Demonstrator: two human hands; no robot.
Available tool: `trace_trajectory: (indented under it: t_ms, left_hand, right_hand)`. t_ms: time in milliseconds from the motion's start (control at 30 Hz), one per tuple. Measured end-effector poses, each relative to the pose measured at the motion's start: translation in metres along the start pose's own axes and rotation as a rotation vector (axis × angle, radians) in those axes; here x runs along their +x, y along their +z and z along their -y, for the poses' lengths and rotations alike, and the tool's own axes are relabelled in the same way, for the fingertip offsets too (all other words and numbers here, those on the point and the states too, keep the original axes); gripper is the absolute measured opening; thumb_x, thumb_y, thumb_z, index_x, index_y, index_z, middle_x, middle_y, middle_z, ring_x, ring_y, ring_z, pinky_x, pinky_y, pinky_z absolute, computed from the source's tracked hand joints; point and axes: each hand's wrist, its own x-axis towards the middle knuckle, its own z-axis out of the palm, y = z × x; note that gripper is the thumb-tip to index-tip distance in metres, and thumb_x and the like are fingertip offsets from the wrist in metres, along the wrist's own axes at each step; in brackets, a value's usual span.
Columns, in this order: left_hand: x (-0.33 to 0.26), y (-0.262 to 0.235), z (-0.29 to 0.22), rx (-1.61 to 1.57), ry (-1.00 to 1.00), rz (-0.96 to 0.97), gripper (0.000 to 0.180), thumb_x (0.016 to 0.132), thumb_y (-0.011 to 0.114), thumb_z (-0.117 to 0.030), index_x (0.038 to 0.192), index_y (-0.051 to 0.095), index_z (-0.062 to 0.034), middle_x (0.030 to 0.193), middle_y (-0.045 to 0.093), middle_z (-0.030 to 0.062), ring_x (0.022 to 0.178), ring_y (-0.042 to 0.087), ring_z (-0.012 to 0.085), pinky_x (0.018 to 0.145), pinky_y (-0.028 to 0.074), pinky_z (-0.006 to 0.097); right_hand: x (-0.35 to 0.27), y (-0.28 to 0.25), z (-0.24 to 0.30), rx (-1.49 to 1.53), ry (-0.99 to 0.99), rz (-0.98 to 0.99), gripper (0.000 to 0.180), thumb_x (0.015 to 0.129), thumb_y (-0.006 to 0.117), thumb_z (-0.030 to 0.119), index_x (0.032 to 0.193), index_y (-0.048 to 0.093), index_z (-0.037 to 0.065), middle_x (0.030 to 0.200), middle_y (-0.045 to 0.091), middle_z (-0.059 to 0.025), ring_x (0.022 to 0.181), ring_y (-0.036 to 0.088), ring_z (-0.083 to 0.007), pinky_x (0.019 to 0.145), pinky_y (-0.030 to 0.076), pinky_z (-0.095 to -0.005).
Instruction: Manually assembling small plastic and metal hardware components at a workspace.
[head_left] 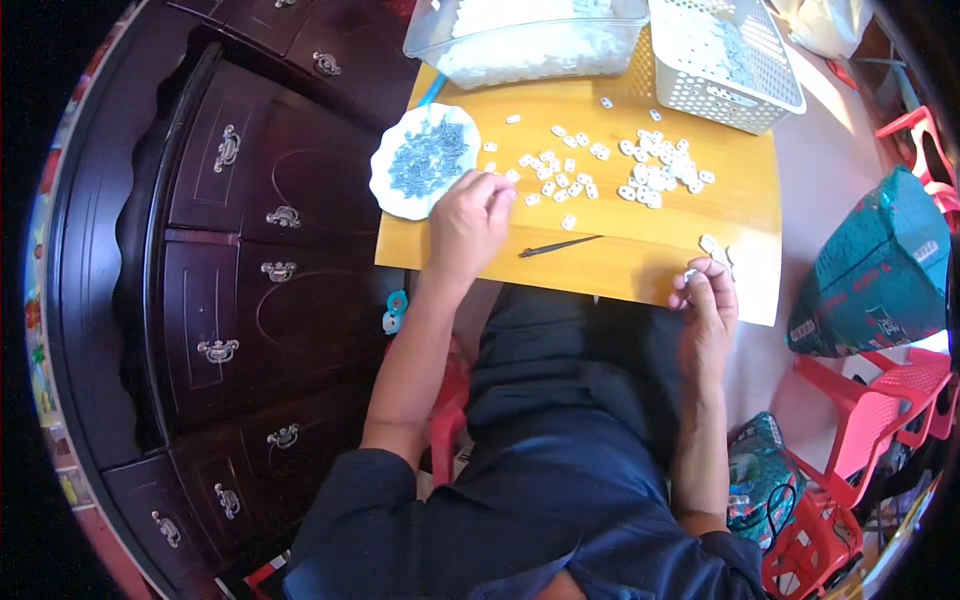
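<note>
My left hand [468, 225] hovers at the right rim of a white scalloped plate [383, 190], its fingers drawn together. What they pinch, if anything, is hidden. A heap of small grey metal pieces [428, 160], seemingly screws or pins, lies in the plate. At the table's front right edge my right hand [708, 295] is closed on a small white plastic piece [690, 275], held between thumb and fingers. Similar white two-holed pieces [660, 170] lie scattered and piled across the table. Beside my right hand lie a few more white pieces [709, 243]. A dark thin tool [560, 246] rests between my hands.
On the yellow table [620, 265], a clear plastic bin [530, 70] and a white perforated basket [725, 100] stand at the back, both filled with pale pieces. Dark wooden drawers [270, 200] flank the left. Green bags [870, 270] and red plastic stools [860, 415] stand at right.
</note>
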Motion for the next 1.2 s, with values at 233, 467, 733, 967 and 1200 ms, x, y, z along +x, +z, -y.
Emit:
trace_trajectory:
  t_ms: [233, 467, 733, 967, 1200]
  left_hand:
    - [0.025, -0.044, 0.047, 0.177, 0.034, -0.153, 0.008, 0.088, 0.068, -0.010, 0.091, 0.071, -0.0030, 0.090, 0.070, 0.0149, 0.082, 0.068, 0.0352, 0.073, 0.054, 0.043]
    - [0.015, -0.059, 0.085, 0.329, -0.132, -0.026, 0.008, 0.084, 0.072, -0.014, 0.088, 0.074, -0.0079, 0.091, 0.071, 0.0121, 0.084, 0.069, 0.0345, 0.075, 0.055, 0.044]
    - [0.015, -0.053, 0.096, 0.396, -0.182, 0.139, 0.006, 0.081, 0.073, -0.018, 0.082, 0.076, -0.0137, 0.089, 0.071, 0.0101, 0.084, 0.070, 0.0331, 0.074, 0.055, 0.044]
    - [0.026, -0.053, 0.094, 0.550, 0.025, 0.170, 0.013, 0.084, 0.065, -0.015, 0.073, 0.067, -0.0081, 0.083, 0.069, 0.0110, 0.077, 0.068, 0.0348, 0.066, 0.054, 0.047]
    - [0.029, -0.056, 0.101, 0.521, 0.080, 0.240, 0.013, 0.090, 0.062, -0.015, 0.081, 0.064, -0.0059, 0.089, 0.067, 0.0136, 0.084, 0.066, 0.0359, 0.071, 0.053, 0.049]
  right_hand:
    - [-0.001, -0.005, -0.001, 0.048, 0.020, -0.023, 0.008, 0.102, 0.058, 0.008, 0.108, 0.063, 0.005, 0.087, 0.064, -0.0032, 0.073, 0.058, -0.0078, 0.064, 0.049, -0.0201]
    - [0.001, -0.006, -0.002, 0.042, 0.032, -0.014, 0.009, 0.101, 0.059, 0.009, 0.109, 0.063, 0.005, 0.088, 0.065, -0.0031, 0.072, 0.057, -0.0083, 0.064, 0.049, -0.0203]
    - [-0.002, -0.002, 0.000, 0.041, 0.033, -0.007, 0.010, 0.101, 0.058, 0.008, 0.110, 0.062, 0.005, 0.089, 0.065, -0.0038, 0.072, 0.058, -0.0087, 0.065, 0.050, -0.0207]
    - [0.002, -0.002, -0.001, 0.066, 0.046, 0.020, 0.009, 0.102, 0.058, 0.009, 0.110, 0.062, 0.005, 0.091, 0.065, -0.0035, 0.076, 0.059, -0.0086, 0.066, 0.050, -0.0205]
    - [0.001, -0.004, 0.002, 0.041, 0.054, 0.020, 0.010, 0.102, 0.058, 0.012, 0.109, 0.062, 0.005, 0.087, 0.065, -0.0022, 0.071, 0.058, -0.0081, 0.067, 0.048, -0.0200]
